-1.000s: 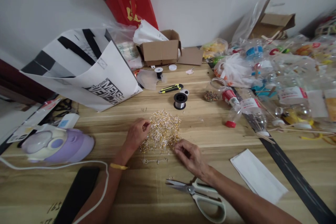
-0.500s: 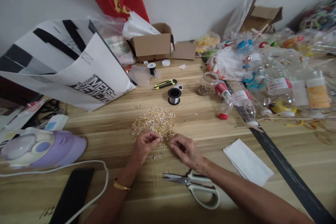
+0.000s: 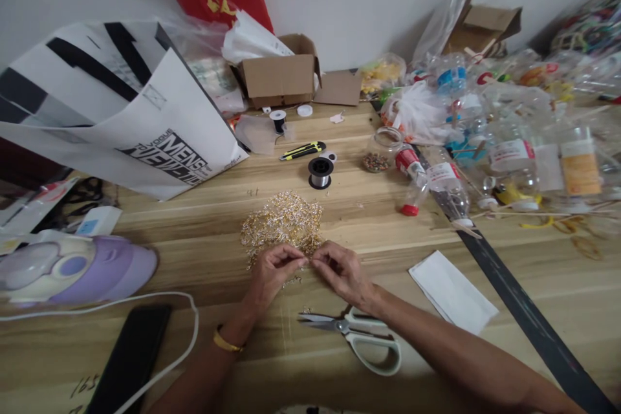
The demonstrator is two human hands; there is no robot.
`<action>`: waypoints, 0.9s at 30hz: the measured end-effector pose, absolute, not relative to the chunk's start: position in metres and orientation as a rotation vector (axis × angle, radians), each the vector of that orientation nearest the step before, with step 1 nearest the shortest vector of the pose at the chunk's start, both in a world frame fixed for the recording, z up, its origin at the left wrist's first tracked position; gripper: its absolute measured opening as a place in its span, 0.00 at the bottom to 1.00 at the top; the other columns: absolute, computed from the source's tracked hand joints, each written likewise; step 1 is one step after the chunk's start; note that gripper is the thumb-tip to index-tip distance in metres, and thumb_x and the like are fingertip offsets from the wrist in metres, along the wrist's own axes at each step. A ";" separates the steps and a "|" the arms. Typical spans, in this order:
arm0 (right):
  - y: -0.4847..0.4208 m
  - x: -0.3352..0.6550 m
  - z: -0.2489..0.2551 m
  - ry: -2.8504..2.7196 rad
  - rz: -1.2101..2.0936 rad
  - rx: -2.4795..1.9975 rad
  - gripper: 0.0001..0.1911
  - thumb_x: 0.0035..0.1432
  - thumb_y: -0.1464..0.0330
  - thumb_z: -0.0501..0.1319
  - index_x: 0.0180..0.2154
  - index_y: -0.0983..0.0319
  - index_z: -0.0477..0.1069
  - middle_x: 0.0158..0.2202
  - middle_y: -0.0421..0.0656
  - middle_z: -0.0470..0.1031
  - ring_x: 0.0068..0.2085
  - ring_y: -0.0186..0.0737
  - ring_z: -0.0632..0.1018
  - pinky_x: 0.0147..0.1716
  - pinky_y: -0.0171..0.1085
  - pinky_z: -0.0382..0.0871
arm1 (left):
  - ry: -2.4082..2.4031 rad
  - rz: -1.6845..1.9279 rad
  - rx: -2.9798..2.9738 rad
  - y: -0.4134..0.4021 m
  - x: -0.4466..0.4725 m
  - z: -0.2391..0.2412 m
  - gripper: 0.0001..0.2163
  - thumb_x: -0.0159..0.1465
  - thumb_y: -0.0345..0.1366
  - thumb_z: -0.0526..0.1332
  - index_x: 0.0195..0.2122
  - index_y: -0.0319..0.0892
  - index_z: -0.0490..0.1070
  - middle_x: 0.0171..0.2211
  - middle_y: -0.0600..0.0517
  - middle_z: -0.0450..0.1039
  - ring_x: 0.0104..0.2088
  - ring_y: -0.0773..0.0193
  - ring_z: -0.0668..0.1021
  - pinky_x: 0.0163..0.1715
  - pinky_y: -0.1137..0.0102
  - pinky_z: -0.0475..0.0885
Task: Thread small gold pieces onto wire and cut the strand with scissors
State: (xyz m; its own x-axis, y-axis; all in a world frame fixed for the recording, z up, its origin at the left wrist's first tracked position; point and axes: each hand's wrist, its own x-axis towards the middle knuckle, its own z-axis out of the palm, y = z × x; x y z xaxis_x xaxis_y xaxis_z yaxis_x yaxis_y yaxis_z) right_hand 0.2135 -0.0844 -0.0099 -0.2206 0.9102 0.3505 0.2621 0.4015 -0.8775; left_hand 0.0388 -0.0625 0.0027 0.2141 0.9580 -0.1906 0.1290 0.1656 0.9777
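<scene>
Thumb and forefinger of my left hand (image 3: 279,270) are pinched together at the near edge of a heap of gold and silver beaded chain (image 3: 281,223). My right hand (image 3: 342,272) pinches in the same way, its fingertips almost meeting the left ones. Whatever lies between the fingertips is too small to make out. A few loose bits of the chain lie on the table just under the hands. Below my right wrist rest scissors (image 3: 344,328) with pale handles, blades pointing left. Beyond the heap stands a black spool of silvery wire (image 3: 320,174).
A yellow-black utility knife (image 3: 303,151) and a jar of beads (image 3: 377,155) lie farther back. Plastic bottles (image 3: 444,174) crowd the right. At left are a white paper bag (image 3: 179,136), a purple device (image 3: 116,265), a phone (image 3: 130,359) and a white cable. A folded white paper (image 3: 453,291) lies right.
My right hand has moved left, bringing its fingertips up to those of my left hand. The whole view has shifted slightly.
</scene>
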 end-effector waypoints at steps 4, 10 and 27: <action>-0.085 0.213 -0.012 -1.720 0.866 -1.035 0.07 0.61 0.68 0.56 0.32 0.63 0.69 0.27 0.41 0.69 0.27 0.33 0.69 0.27 0.31 0.63 | 1.171 0.850 1.253 -0.068 0.041 0.003 0.07 0.50 0.33 0.66 0.30 0.38 0.72 0.25 0.51 0.76 0.27 0.66 0.76 0.28 0.74 0.69; -0.085 0.213 -0.013 -1.761 0.894 -1.017 0.06 0.61 0.69 0.56 0.33 0.63 0.70 0.28 0.43 0.71 0.29 0.35 0.71 0.29 0.33 0.65 | 1.173 0.865 1.297 -0.070 0.042 0.002 0.07 0.52 0.33 0.65 0.31 0.39 0.70 0.26 0.51 0.76 0.28 0.65 0.77 0.29 0.73 0.69; -0.085 0.213 -0.013 -1.829 0.879 -1.012 0.07 0.63 0.70 0.54 0.34 0.63 0.68 0.29 0.42 0.69 0.30 0.35 0.70 0.31 0.33 0.64 | 1.166 0.875 1.347 -0.072 0.041 -0.006 0.06 0.54 0.32 0.63 0.32 0.39 0.70 0.27 0.52 0.75 0.29 0.66 0.77 0.31 0.74 0.70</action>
State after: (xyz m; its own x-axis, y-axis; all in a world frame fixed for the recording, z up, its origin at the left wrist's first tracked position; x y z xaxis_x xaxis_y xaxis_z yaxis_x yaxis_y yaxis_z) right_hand 0.2133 -0.0845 -0.0133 -0.3147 0.8882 0.3346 0.2932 0.4263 -0.8558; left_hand 0.0411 -0.0718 -0.0064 0.2435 0.9627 -0.1179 0.1556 0.0812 0.9845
